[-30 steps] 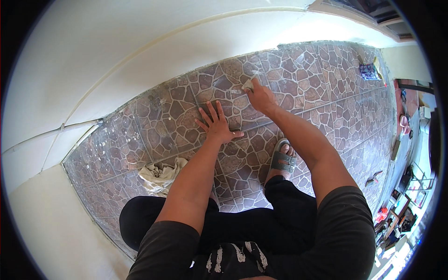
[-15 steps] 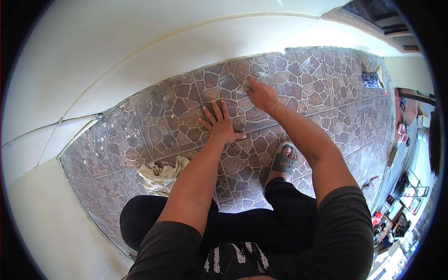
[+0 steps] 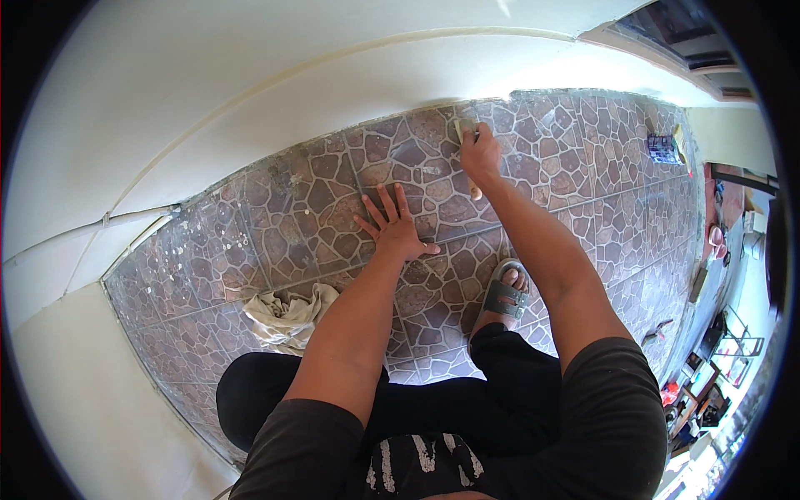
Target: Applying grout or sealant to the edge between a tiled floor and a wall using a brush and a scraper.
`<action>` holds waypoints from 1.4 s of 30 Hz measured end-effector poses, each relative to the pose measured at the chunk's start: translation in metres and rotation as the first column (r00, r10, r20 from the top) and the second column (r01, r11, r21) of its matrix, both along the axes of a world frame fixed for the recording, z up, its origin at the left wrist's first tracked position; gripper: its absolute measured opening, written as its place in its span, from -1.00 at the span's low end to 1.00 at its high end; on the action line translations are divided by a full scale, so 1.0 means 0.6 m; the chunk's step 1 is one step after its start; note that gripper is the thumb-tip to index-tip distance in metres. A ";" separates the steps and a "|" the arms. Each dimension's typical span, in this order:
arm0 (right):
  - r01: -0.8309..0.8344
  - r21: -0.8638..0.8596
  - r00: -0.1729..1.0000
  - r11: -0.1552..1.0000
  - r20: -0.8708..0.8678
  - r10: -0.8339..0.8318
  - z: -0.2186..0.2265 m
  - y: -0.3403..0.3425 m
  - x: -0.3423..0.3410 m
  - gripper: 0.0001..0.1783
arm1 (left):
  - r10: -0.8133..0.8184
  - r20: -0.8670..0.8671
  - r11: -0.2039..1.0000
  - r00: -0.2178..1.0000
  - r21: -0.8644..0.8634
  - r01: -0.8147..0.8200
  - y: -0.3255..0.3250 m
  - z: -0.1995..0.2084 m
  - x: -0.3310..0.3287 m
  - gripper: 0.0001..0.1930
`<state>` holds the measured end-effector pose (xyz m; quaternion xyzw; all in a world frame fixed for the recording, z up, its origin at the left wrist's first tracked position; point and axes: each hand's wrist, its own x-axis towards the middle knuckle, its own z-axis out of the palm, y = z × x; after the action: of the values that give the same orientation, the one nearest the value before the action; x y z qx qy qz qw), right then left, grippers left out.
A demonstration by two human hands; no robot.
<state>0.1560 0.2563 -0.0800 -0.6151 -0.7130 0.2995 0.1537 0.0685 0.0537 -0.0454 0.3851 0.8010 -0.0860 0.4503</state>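
My left hand (image 3: 398, 234) lies flat on the stone-patterned tile floor (image 3: 433, 283), its fingers spread and nothing in it. Farther off and to the right, my right hand (image 3: 481, 155) is closed around a scraper (image 3: 475, 191). The pale wooden handle end sticks out below the fist. A light, flat blade shows at the far side, over the tiles near the foot of the white wall; whether its edge touches them I cannot tell. Beside my left forearm lies a crumpled cream cloth (image 3: 287, 317).
A white wall (image 3: 333, 92) borders the floor's far side, and another wall (image 3: 125, 367) stands left. White specks dot the left tiles. My sandalled foot (image 3: 508, 292) is below my right hand. A blue printed packet (image 3: 664, 148) lies far right; assorted items (image 3: 700, 392) crowd the right edge.
My right hand has moved away from me and slightly right, turning so that the scraper's handle and blade now show. My left hand has stayed in place.
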 end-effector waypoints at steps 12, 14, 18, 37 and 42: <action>0.112 -0.099 0.984 0.989 0.150 -0.096 0.013 0.022 -0.049 -0.53 | 0.030 -0.023 0.999 0.999 -0.028 -0.030 0.005 0.005 0.000 0.71; 0.140 -0.094 0.980 0.986 0.153 -0.125 0.013 0.014 -0.058 -0.56 | 0.036 -0.017 0.999 0.999 -0.018 -0.036 0.005 0.007 0.002 0.71; 0.067 0.021 0.987 0.998 0.143 -0.069 -0.005 -0.004 -0.054 -0.50 | 0.024 0.003 1.000 1.000 -0.002 -0.023 0.006 0.005 0.005 0.73; 0.079 -0.008 0.984 0.997 0.160 -0.077 0.006 0.004 -0.059 -0.42 | -0.002 -0.009 1.000 1.000 -0.013 0.002 0.004 -0.005 0.001 0.73; 0.055 0.021 0.992 0.998 0.110 -0.057 -0.003 0.014 -0.049 -0.39 | 0.000 -0.011 1.000 1.000 -0.013 0.000 0.007 -0.002 0.005 0.73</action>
<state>0.1264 0.2650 -0.0820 -0.6493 -0.7053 0.2542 0.1276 0.0713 0.0580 -0.0468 0.3818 0.8028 -0.0931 0.4485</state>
